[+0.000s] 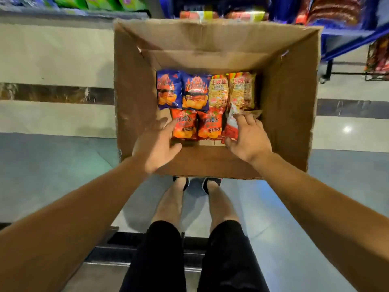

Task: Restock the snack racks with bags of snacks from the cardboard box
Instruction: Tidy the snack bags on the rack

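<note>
- An open cardboard box (134, 98) stood on the tiled floor (52, 161) directly in front of the person's feet, its flaps raised.
- Snack bags lay flat on the box bottom in two rows.
- Far row, from the person's left: two blue chip bags (182, 90) side by side, then two yellow-orange noodle-snack bags (231, 90) side by side.
- Near row: two red-orange chip bags (196, 125) side by side, with a red-and-white bag (231, 123) just to their right.
- The left hand (156, 146) was inside the box at its near-left area. Its fingers were spread and relaxed, holding nothing. The index fingertip reached the left edge of the nearer red-orange chip bag; actual contact could not be confirmed.
- The right hand (248, 137) was at the near-right area of the box. Fingers and thumb were curled around the red-and-white bag, which stood tilted up on edge against the palm.
- Snack racks stood beyond the box: a blue rack (353, 36) to the far right carrying red packets, and a shelf (63, 12) to the far left carrying green bags.
</note>
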Available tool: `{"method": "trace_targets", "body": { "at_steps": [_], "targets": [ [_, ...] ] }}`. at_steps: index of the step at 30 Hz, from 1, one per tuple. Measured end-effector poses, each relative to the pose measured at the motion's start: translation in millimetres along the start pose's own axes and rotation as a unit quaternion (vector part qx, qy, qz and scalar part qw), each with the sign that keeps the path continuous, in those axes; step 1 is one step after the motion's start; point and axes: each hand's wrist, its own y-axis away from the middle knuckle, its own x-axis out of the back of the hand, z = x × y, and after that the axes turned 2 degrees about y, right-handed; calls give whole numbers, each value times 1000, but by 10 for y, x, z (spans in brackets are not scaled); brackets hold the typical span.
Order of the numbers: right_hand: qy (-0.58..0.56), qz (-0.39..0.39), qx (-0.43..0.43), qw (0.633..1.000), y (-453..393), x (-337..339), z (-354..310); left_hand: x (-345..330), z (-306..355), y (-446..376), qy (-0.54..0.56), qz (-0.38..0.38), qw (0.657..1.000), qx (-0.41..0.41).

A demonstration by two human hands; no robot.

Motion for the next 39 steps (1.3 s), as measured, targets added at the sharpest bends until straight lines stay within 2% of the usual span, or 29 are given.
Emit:
{"method": "trace_targets", "body": {
  "at_steps": [3, 6, 8, 11, 13, 16, 19, 22, 25, 27, 29, 34, 37, 39],
  "targets": [
    [-44, -34, -38, 998, -504, -468, 32, -300, -280, -463, -10, -23, 1000, 2],
    [-78, -53, -67, 993, -1006, -981, 122, -684, -544, -933, -41, 1, 999, 9],
    [-95, -62, -92, 989, -1339, -1332, 213, -990, -692, -1253, -56, -9, 998, 19],
    [-139, -67, -124, 980, -1819, -1813, 324, -1455, -893, -1725, -49, -67, 994, 69],
    [-179, -64, -151, 970, -2136, -2109, 382, -1754, -1014, -2037, -21, -78, 991, 107],
    [-229, -46, -172, 957, -2563, -2531, 467, -2145, -1174, -2406, 47, -58, 988, 135],
    [-256, -23, -195, 947, -2913, -2866, 576, -2457, -1307, -2678, 87, -6, 982, 167],
    [-319, 16, -230, 919, -3242, -3134, 661, -2728, -1477, -2941, 186, 30, 949, 254],
    [-384, -18, -300, 873, -3478, -3334, 752, -2906, -1597, -3116, 314, 43, 897, 307],
    [-416, -35, -302, 857, -3519, -3389, 826, -2950, -1622, -3131, 361, 49, 880, 306],
    [-431, -39, -281, 857, -3453, -3369, 848, -2908, -1629, -3064, 374, 48, 877, 298],
    [-382, -18, -263, 886, -2874, -2930, 664, -2435, -1357, -2635, 325, 55, 899, 289],
    [-359, 2, -269, 894, -2324, -2451, 506, -1936, -1034, -2228, 286, 50, 906, 306],
    [-355, 25, -272, 894, -1878, -2053, 391, -1588, -856, -1884, 267, 54, 921, 278]
  ]
}}
